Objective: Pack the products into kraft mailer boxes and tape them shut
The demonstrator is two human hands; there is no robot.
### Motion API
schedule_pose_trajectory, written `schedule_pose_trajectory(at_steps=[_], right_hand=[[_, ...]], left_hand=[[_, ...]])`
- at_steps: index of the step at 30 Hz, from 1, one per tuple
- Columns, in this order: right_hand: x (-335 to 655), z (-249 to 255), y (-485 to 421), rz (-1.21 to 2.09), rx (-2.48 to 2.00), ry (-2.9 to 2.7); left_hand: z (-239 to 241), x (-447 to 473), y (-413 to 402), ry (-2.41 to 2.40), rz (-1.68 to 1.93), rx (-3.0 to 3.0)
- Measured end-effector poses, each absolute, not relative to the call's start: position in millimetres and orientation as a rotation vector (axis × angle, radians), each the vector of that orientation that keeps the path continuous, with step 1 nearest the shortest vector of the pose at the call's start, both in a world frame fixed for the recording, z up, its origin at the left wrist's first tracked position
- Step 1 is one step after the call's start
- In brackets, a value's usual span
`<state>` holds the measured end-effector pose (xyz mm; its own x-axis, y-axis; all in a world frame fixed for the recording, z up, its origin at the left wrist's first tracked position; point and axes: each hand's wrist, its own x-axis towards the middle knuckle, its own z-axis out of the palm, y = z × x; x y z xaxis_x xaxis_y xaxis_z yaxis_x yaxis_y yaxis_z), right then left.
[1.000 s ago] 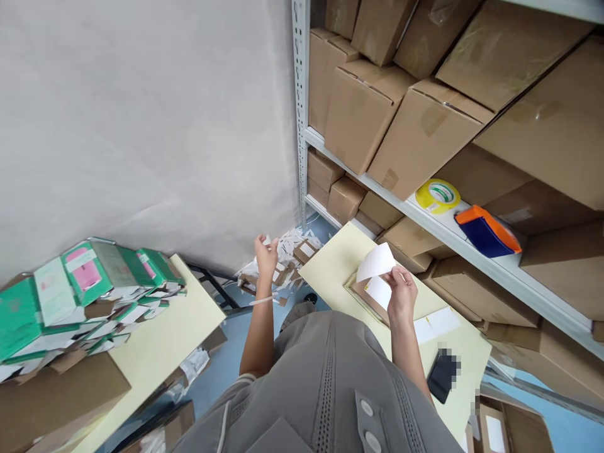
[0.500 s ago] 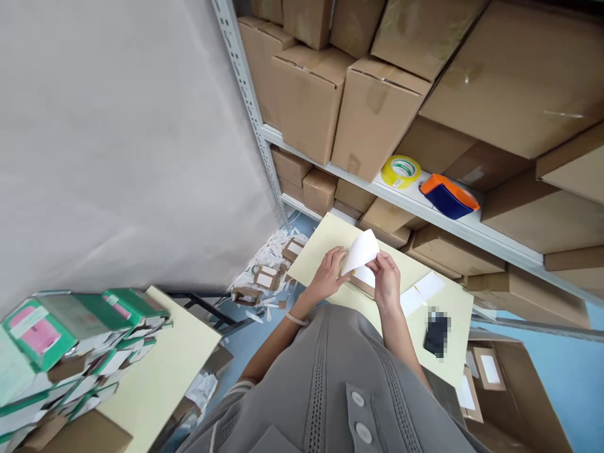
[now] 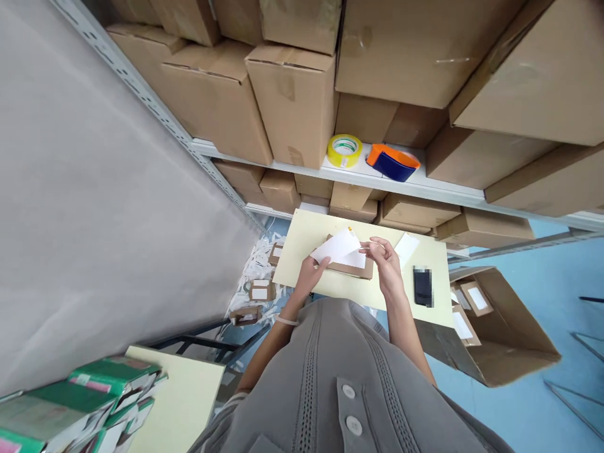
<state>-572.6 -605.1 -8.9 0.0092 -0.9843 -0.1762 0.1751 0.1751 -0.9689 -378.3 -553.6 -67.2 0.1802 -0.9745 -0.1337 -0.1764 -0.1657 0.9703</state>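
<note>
My left hand [image 3: 311, 272] pinches the lower left corner of a white paper sheet [image 3: 337, 245], with the thumb on top. A small yellow-orange mark shows at the sheet's top corner. Beneath it lies a flat brown cardboard box [image 3: 349, 270] with a white label on its top, partly covered by the sheet. My right hand [image 3: 385, 261] is raised at the sheet's right edge, thumb and fingers drawn together; anything between them is too small to make out. Both hands are over a pale yellow table [image 3: 297, 239].
Right of the hands lie another white slip [image 3: 406, 246] and a black phone [image 3: 423, 287]. An open carton [image 3: 514, 321] holding small boxes stands at the right. Shelves behind carry cardboard boxes, yellow tape [image 3: 344, 151] and an orange-blue band [image 3: 394, 162]. Green packages [image 3: 70, 402] lie lower left.
The sheet has gone from curled upright between both hands to flatter over the box, in my left hand. My right hand has shifted to its right edge. The view has turned right.
</note>
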Motion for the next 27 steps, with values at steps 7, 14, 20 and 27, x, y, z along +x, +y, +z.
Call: schedule_pose_trajectory(at_steps=[7, 14, 20, 27], right_hand=[[-589.9, -49.4, -603.7, -1.126, -1.07, 1.424], [-604.3, -113.8, -603.0, -1.047, -1.136, 1.699], [-605.4, -152.1, -618.6, -0.696, -1.291, 1.934], [-607.3, -170.2, -625.0, -0.441, -1.35, 2.05]], left_hand=[[-84.3, -384.2, -565.7, -1.204, -1.415, 1.471], [-122.0, -394.4, -592.8, -1.138, -1.344, 1.619], [-147.7, -408.1, -616.4, -1.37, -1.111, 2.034], [-154.4, -413.9, -627.2, -1.622, -0.976, 2.155]])
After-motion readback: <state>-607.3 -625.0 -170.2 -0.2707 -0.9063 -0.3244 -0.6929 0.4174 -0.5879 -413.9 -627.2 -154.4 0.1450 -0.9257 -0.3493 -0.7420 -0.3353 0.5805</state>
